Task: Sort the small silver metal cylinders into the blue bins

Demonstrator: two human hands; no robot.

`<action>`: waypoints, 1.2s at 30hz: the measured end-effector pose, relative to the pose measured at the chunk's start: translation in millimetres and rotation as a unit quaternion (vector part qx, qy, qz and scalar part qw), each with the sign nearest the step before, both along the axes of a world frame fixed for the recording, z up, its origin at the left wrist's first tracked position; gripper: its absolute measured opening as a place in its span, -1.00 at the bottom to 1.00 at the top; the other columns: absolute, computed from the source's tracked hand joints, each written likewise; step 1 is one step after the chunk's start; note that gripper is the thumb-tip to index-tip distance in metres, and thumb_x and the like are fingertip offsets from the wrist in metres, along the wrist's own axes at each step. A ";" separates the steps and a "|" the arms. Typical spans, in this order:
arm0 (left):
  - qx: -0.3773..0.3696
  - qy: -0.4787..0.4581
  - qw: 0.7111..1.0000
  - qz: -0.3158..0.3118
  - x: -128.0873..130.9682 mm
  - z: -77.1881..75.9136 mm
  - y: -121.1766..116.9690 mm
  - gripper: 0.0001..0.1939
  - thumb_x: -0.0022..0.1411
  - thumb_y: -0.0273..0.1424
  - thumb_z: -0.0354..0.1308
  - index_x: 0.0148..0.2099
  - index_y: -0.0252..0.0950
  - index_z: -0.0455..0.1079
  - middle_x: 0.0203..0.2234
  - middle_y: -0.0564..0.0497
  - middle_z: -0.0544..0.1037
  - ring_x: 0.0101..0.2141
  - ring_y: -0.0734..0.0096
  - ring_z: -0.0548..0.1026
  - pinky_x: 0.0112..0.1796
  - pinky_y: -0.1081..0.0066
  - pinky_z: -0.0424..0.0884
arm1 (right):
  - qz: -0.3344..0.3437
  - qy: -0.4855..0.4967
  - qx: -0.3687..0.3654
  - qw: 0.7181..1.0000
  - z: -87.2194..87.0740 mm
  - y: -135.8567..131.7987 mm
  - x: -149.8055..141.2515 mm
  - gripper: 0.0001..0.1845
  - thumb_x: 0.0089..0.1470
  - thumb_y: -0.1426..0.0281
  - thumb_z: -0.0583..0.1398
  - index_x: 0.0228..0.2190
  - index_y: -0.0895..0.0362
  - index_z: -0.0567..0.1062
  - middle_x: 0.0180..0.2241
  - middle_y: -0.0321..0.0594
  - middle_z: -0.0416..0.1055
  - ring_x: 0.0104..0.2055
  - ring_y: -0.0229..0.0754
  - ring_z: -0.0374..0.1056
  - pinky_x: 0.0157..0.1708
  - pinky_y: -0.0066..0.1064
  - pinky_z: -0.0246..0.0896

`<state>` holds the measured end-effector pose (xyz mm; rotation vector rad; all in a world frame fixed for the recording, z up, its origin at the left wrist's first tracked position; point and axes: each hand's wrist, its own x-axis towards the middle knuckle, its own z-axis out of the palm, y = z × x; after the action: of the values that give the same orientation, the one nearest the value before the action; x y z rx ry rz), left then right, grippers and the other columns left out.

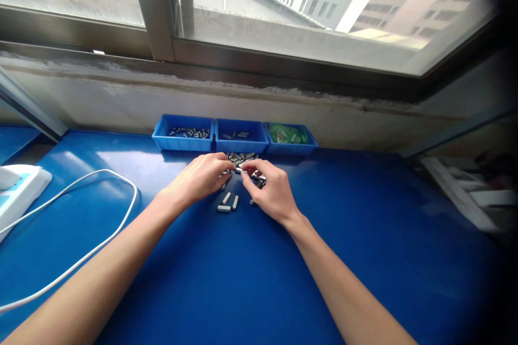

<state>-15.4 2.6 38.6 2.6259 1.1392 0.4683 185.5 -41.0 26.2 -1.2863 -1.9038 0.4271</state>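
On the blue desk (226, 280), silvery pieces (224, 208) are short, straight and dark-sided; the left hand (204, 174) and right hand (273, 186) have half-curled grip, holding what, I cannot tell.

Fingers (251, 186) apparently hide metal pieces (243, 157); white device (28, 186) cropped.
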 end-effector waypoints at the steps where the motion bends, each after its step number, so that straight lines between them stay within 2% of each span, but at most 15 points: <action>1: 0.003 0.006 1.000 0.006 1.6 0.0 -1.2 -0.76 0.36 -0.40 0.10 -0.03 -0.22 0.58 -0.17 -0.09 0.60 -0.17 0.20 0.60 -0.17 0.36 0.44 | 0.001 0.002 -0.001 1.000 0.1 -0.3 -0.5 -0.89 0.19 0.38 0.20 -0.23 0.05 0.54 -0.24 -0.20 0.58 -0.20 -0.09 0.49 -0.09 -0.27 0.35; 6: 0.031 0.029 0.998 0.049 12.4 -4.0 -8.6 -0.81 0.36 -0.35 0.14 -0.07 -0.26 0.53 -0.24 -0.09 0.59 -0.19 0.17 0.57 -0.24 0.35 0.41 | 0.015 0.006 -0.004 1.000 -0.6 -0.5 -2.3 -0.89 0.19 0.41 0.19 -0.24 0.05 0.52 -0.20 -0.20 0.58 -0.16 -0.08 0.48 -0.04 -0.25 0.34; 11: 0.020 0.008 0.996 0.086 19.2 -9.7 -12.4 -0.80 0.40 -0.42 0.05 -0.09 -0.28 0.51 -0.28 -0.09 0.59 -0.22 0.20 0.54 -0.22 0.34 0.39 | 0.018 0.013 0.006 1.000 0.7 -0.8 -3.3 -0.90 0.17 0.44 0.20 -0.26 0.06 0.52 -0.24 -0.21 0.57 -0.18 -0.11 0.48 -0.06 -0.27 0.34; 15: 0.002 -0.029 0.996 0.085 19.0 -13.0 -11.1 -0.76 0.41 -0.42 0.02 -0.04 -0.26 0.51 -0.23 -0.09 0.58 -0.17 0.22 0.54 -0.16 0.34 0.39 | 0.019 0.017 0.009 1.000 1.7 -1.2 -3.1 -0.89 0.16 0.46 0.20 -0.25 0.07 0.52 -0.24 -0.22 0.57 -0.19 -0.12 0.48 -0.07 -0.29 0.33; 19: 0.022 -0.013 0.996 0.084 20.6 -14.2 -13.1 -0.78 0.40 -0.38 0.05 -0.08 -0.28 0.52 -0.22 -0.10 0.57 -0.17 0.19 0.52 -0.19 0.32 0.39 | 0.017 0.012 0.007 1.000 1.6 -1.1 -2.5 -0.90 0.17 0.44 0.20 -0.26 0.06 0.52 -0.23 -0.22 0.57 -0.19 -0.11 0.48 -0.06 -0.27 0.33; 24: 0.038 -0.004 0.993 0.114 25.9 -16.6 -17.6 -0.80 0.37 -0.35 0.10 -0.05 -0.27 0.50 -0.23 -0.11 0.56 -0.19 0.17 0.50 -0.21 0.30 0.38 | 0.014 0.020 0.002 1.000 1.6 -0.7 -0.7 -0.90 0.18 0.42 0.19 -0.25 0.05 0.52 -0.24 -0.22 0.57 -0.19 -0.11 0.48 -0.07 -0.28 0.34; 31: 0.045 -0.010 0.991 0.123 27.2 -20.5 -16.9 -0.82 0.36 -0.43 0.06 -0.14 -0.27 0.50 -0.26 -0.10 0.57 -0.21 0.21 0.51 -0.17 0.30 0.40 | -0.013 0.056 -0.016 0.998 3.9 1.4 1.7 -0.90 0.18 0.38 0.20 -0.29 0.05 0.54 -0.27 -0.24 0.59 -0.25 -0.13 0.49 -0.15 -0.31 0.36; 36: 0.027 -0.087 0.990 0.112 24.8 -22.2 -14.5 -0.83 0.31 -0.46 0.09 -0.19 -0.27 0.53 -0.27 -0.09 0.61 -0.21 0.19 0.51 -0.14 0.26 0.41 | -0.034 0.084 -0.030 0.995 4.1 2.3 4.6 -0.90 0.17 0.34 0.22 -0.30 0.07 0.55 -0.30 -0.26 0.58 -0.30 -0.18 0.46 -0.22 -0.36 0.35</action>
<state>9.4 -11.8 16.4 2.4532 1.3848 0.7657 190.1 -38.6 30.4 -1.3086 -1.7135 0.5440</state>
